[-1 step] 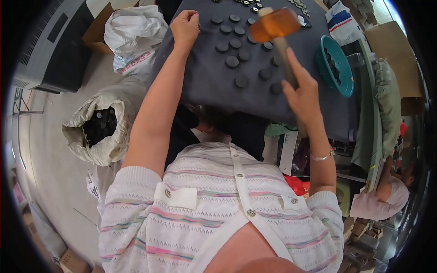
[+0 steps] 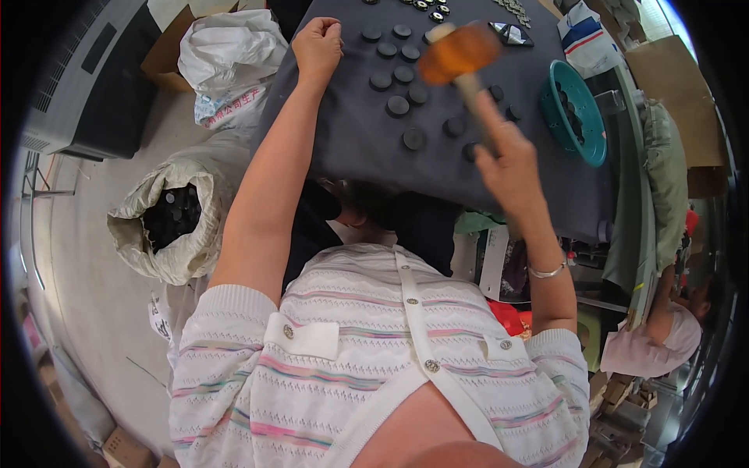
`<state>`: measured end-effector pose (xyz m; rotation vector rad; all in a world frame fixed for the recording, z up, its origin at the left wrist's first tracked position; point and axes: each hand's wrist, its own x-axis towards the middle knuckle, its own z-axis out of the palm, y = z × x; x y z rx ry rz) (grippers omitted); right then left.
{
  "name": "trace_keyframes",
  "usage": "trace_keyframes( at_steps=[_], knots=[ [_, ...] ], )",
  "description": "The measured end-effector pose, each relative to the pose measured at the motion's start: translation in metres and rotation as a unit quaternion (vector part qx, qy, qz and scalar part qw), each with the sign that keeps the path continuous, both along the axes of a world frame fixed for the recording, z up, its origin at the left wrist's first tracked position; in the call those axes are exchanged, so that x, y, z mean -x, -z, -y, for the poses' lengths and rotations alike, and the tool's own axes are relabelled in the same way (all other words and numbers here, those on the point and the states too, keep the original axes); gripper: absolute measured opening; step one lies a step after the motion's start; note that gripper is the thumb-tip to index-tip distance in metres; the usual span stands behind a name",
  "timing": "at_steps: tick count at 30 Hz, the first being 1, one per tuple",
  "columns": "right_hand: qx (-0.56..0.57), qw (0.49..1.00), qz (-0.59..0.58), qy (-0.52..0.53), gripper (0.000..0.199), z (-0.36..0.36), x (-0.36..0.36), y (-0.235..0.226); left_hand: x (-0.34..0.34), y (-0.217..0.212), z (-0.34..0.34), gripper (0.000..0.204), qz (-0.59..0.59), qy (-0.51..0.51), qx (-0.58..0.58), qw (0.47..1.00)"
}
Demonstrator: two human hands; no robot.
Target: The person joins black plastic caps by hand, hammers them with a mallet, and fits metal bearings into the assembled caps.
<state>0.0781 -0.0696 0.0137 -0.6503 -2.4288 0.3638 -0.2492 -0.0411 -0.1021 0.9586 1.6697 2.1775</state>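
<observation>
My right hand (image 2: 511, 160) grips the pale handle of a mallet (image 2: 460, 54). Its amber, see-through head is blurred and appears over the far part of the dark-covered table (image 2: 351, 148). Whether the head touches anything below, I cannot tell. Several round black discs (image 2: 413, 139) lie in loose rows around and left of the mallet; its head and handle hide part of the group. My left hand (image 2: 318, 51) rests at the table's left side in a closed fist, and anything inside it is hidden.
A teal plastic basket (image 2: 555, 117) with black pieces stands at the table's right. Small shiny pieces (image 2: 421, 5) and a black item (image 2: 512, 33) lie at the far side. Left on the floor are an open sack (image 2: 129, 226) of black pieces and a white bag (image 2: 234, 47). Another person (image 2: 655, 339) is at far right.
The mallet head has shifted left and slightly down, my right hand moving with it. More of the black item and some discs right of the handle show now. My left hand stays put.
</observation>
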Motion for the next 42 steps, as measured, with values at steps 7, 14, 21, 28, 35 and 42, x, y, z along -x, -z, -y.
trace_keyframes(
  at_steps=[7, 14, 21, 28, 35, 42],
  knots=[
    [0.069, 0.993, 0.084, 0.037, 0.074, -0.002, -0.001, 0.007, -0.002, 0.001, 0.002, 0.013, 0.004, 0.004, 0.015, 1.000],
    [0.075, 0.987, 0.123, 0.071, 0.073, -0.002, 0.003, 0.030, -0.004, 0.004, 0.002, 0.012, 0.024, 0.008, 0.001, 1.000],
    [0.033, 0.999, 0.025, 0.007, 0.073, 0.020, 0.007, -0.016, 0.003, 0.003, 0.003, 0.014, -0.018, 0.000, 0.016, 1.000],
    [0.064, 0.989, 0.134, -0.007, 0.074, 0.021, 0.006, 0.013, -0.001, 0.002, 0.004, 0.016, 0.009, 0.009, 0.021, 1.000],
    [0.095, 0.982, 0.160, 0.032, 0.072, 0.035, 0.008, 0.020, 0.000, 0.005, 0.003, 0.016, -0.034, -0.007, 0.014, 0.999],
    [0.056, 0.998, 0.029, -0.011, 0.072, 0.046, -0.021, -0.020, 0.007, 0.005, -0.001, 0.013, 0.017, 0.024, -0.004, 1.000]
  ],
)
